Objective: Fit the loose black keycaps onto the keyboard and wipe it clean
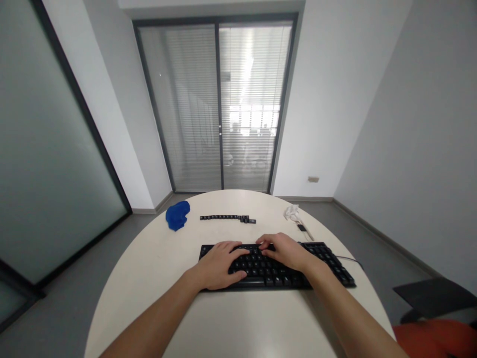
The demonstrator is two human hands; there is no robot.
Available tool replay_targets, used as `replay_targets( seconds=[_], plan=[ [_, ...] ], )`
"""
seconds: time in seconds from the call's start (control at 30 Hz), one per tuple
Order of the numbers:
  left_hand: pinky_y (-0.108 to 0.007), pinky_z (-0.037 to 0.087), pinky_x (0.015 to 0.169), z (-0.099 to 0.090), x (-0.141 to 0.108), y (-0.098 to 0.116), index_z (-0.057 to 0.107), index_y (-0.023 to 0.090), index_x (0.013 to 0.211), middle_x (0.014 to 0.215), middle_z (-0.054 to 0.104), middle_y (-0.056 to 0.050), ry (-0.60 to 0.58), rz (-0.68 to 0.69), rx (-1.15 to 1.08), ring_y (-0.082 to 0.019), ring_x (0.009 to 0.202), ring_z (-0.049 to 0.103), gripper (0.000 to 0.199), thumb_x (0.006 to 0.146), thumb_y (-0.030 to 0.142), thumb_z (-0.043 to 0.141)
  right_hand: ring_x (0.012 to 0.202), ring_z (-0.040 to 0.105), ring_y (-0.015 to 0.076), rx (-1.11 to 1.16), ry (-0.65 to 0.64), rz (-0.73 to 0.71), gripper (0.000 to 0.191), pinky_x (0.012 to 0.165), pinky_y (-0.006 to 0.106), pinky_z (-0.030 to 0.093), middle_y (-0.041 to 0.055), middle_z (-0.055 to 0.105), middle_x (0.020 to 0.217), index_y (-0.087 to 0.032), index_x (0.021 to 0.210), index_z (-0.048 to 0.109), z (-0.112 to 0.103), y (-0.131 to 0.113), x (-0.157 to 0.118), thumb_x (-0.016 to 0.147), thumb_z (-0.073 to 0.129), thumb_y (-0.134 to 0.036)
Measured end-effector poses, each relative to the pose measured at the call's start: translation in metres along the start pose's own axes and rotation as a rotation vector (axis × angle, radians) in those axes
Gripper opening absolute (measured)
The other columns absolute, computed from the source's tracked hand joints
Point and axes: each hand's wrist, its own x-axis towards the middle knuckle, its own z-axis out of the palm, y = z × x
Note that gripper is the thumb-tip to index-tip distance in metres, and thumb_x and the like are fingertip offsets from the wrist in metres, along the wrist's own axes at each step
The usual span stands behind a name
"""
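A black keyboard [257, 281] lies flat across the near middle of the round table. My left hand [219, 264] rests on its left part, fingers apart and thumb stretched over the lower keys. Over the upper middle keys, my right hand [285, 251] is bent with thumb and fingertips drawn in close to the top row. Whatever may sit between those fingertips is too small to make out. Behind the keyboard, several loose black keycaps [223, 217] form a row, with a few more grouped at its right end.
A blue cloth-like piece [178, 215] lies at the table's [156, 258] left rim. Toward the right rim are crumpled white material [291, 213] and a thin brush-like tool [305, 229]. The keyboard's cable [350, 258] runs off right. A dark chair part [434, 297] stands beyond the table.
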Motion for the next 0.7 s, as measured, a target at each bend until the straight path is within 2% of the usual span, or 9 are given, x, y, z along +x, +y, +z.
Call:
replay_targets(
  seconds=[0.17, 0.3, 0.47, 0.57, 0.7],
  plan=[
    [-0.05, 0.034, 0.116, 0.0, 0.0, 0.0, 0.052, 0.029, 0.141, 0.15, 0.047, -0.009, 0.001, 0.002, -0.006, -0.03, 0.137, 0.044, 0.056, 0.089, 0.046, 0.063, 0.1, 0.072, 0.0231, -0.057, -0.019, -0.001, 0.031, 0.09, 0.031, 0.049, 0.0029, 0.078, 0.099, -0.022, 0.117, 0.071, -0.003, -0.002, 0.0, 0.088, 0.063, -0.024],
    [-0.05, 0.034, 0.117, -0.001, 0.0, 0.001, 0.051, 0.03, 0.141, 0.15, 0.047, -0.008, 0.006, 0.006, -0.009, -0.03, 0.137, 0.044, 0.055, 0.09, 0.046, 0.063, 0.098, 0.072, 0.0215, -0.073, -0.009, 0.007, 0.029, 0.088, 0.029, 0.048, 0.001, 0.078, 0.099, -0.024, 0.113, 0.072, -0.002, -0.004, 0.0, 0.085, 0.065, -0.021],
    [-0.051, 0.034, 0.116, -0.001, 0.0, 0.001, 0.051, 0.03, 0.141, 0.15, 0.047, -0.008, 0.002, 0.002, -0.005, -0.031, 0.137, 0.044, 0.056, 0.089, 0.047, 0.063, 0.098, 0.069, 0.0257, -0.294, 0.004, 0.024, 0.03, 0.086, 0.033, 0.046, 0.001, 0.078, 0.093, -0.024, 0.109, 0.072, -0.001, -0.018, 0.004, 0.082, 0.066, -0.013],
    [-0.051, 0.033, 0.117, -0.001, 0.0, 0.001, 0.051, 0.03, 0.141, 0.151, 0.046, -0.008, -0.006, 0.001, -0.006, -0.031, 0.137, 0.044, 0.056, 0.089, 0.047, 0.063, 0.099, 0.069, 0.0266, -0.342, -0.024, 0.055, 0.034, 0.084, 0.033, 0.046, 0.0019, 0.078, 0.094, -0.022, 0.113, 0.07, 0.0, -0.024, 0.008, 0.081, 0.065, -0.011],
    [-0.051, 0.032, 0.117, -0.001, 0.001, 0.001, 0.051, 0.029, 0.142, 0.151, 0.046, -0.008, -0.008, 0.0, -0.005, -0.031, 0.138, 0.043, 0.056, 0.089, 0.048, 0.063, 0.098, 0.07, 0.0256, -0.357, -0.07, 0.105, 0.033, 0.082, 0.031, 0.047, 0.002, 0.078, 0.092, -0.022, 0.108, 0.072, 0.0, -0.025, 0.015, 0.078, 0.067, -0.008]
  ],
)
